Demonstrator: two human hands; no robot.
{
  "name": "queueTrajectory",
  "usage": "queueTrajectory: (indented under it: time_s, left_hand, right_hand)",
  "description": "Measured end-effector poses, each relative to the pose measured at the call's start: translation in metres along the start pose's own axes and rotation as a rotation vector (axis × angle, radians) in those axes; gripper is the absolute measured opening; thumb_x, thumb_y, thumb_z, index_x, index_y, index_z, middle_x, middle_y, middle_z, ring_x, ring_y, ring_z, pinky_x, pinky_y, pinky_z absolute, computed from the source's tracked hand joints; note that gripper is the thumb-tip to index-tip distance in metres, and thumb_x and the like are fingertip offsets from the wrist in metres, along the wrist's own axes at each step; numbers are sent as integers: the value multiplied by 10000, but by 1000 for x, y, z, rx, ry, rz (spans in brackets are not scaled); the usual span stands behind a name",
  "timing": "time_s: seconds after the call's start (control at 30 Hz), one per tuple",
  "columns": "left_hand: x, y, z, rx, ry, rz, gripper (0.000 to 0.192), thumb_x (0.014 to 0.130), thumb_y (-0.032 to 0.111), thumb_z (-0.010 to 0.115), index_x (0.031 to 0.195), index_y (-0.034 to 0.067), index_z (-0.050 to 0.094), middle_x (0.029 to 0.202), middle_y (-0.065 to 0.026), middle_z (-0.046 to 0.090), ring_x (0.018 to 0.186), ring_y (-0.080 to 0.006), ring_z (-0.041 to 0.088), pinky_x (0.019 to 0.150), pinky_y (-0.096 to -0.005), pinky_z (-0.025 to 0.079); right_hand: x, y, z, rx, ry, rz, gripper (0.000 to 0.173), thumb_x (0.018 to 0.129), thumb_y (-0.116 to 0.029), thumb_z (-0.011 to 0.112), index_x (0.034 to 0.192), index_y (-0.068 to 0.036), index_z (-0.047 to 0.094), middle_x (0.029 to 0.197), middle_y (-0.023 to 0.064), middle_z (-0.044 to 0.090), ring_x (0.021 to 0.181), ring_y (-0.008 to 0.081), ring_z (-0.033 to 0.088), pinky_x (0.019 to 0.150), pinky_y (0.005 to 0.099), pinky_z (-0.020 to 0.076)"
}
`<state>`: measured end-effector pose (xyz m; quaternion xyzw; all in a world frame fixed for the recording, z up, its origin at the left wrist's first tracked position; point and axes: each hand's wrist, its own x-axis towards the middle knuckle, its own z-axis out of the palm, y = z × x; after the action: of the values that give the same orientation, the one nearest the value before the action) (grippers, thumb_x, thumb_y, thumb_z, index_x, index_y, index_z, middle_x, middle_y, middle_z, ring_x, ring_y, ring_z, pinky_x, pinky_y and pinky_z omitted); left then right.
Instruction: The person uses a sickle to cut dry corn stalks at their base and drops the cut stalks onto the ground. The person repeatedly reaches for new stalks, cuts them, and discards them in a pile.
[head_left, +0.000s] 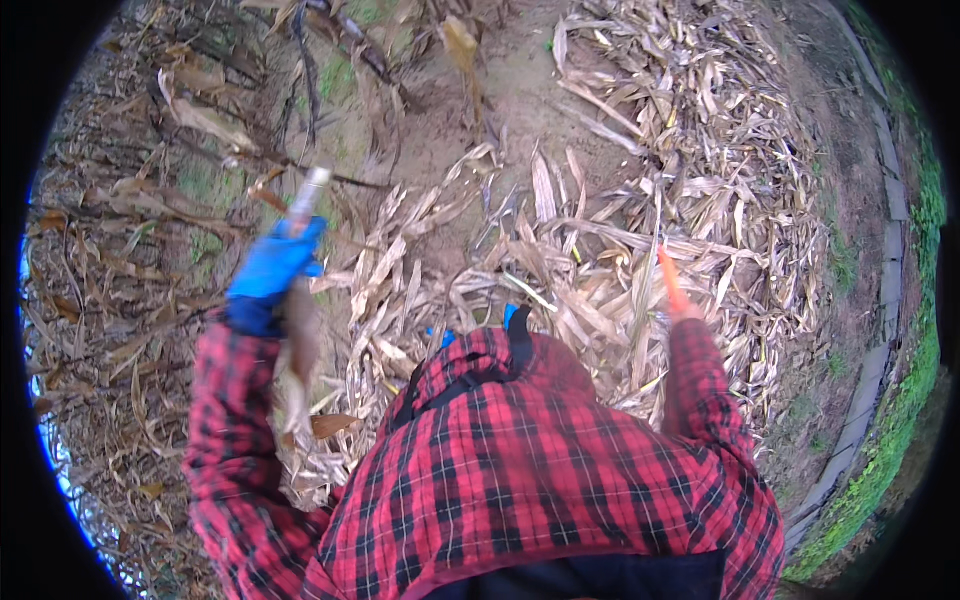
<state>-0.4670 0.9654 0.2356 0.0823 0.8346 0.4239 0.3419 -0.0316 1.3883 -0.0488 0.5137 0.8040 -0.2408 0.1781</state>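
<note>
My left hand (276, 259), in a blue glove, is closed around a dry corn stalk (309, 191). The stalk's pale end sticks out above the fist, blurred, and a brown dried leaf (301, 330) hangs below it. At the right, my right hand (684, 313) grips the orange handle (670, 279) of a tool. A thin, straight part seems to extend upward from that handle, over the husks; the tool's exact kind cannot be told. Dry corn leaves and husks (585, 300) lie on the ground between my hands.
Standing and leaning dry corn plants (112, 285) fill the left side. A thick heap of dry stalks and leaves (720, 127) lies at the upper right. Bare soil (525, 90) runs between them. Beyond the heap are a row of grey slabs (890, 277) and green plants (928, 300).
</note>
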Motion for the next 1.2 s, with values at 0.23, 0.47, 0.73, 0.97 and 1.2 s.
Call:
queueTrajectory:
  time_s: [0.23, 0.47, 0.73, 0.97, 1.2]
  left_hand:
    - [36, 25, 174, 785, -301, 216, 564, 777, 545, 482, 1173, 143, 492, 1016, -182, 586, 889, -348, 574, 761, -408, 446]
    - [35, 8, 209, 1016, -337, 483, 543, 782, 524, 490, 1201, 179, 470, 1005, -139, 599, 843, -313, 599, 697, -413, 472]
    - [22, 19, 187, 891, -106, 837, 718, 742, 566, 518, 1283, 114, 382, 1172, -151, 505, 1059, -297, 496, 854, -427, 381]
    - [9, -12, 75, 1177, -88, 485, 729, 747, 524, 553, 1307, 102, 354, 1139, -164, 521, 1085, -291, 475, 960, -394, 295]
    - [16, -63, 99, 977, -271, 237, 398, 820, 449, 469, 990, 105, 575, 847, -134, 616, 735, -313, 595, 635, -411, 461]
  right_hand:
    - [-101, -245, -38, 1626, -601, -120, 292, 848, -172, 555, 1116, -74, 497, 751, 47, 561, 439, 58, 364, 422, 225, 345]
    - [-86, -260, -43, 1683, -595, -218, 150, 826, -135, 590, 940, -73, 516, 844, 95, 603, 476, 72, 435, 439, 232, 398]
    - [-79, -252, -33, 1823, -367, -82, 215, 770, -134, 657, 889, -71, 489, 633, 17, 482, 486, 113, 473, 421, 257, 422]
    - [-24, -168, -80, 1960, -296, -54, 184, 799, -123, 623, 821, -97, 442, 581, -35, 402, 475, 64, 392, 440, 231, 390]
    - [-18, -171, -82, 1376, 218, -76, 224, 827, -242, 602, 843, -43, 501, 628, 18, 528, 443, 94, 443, 375, 239, 362]
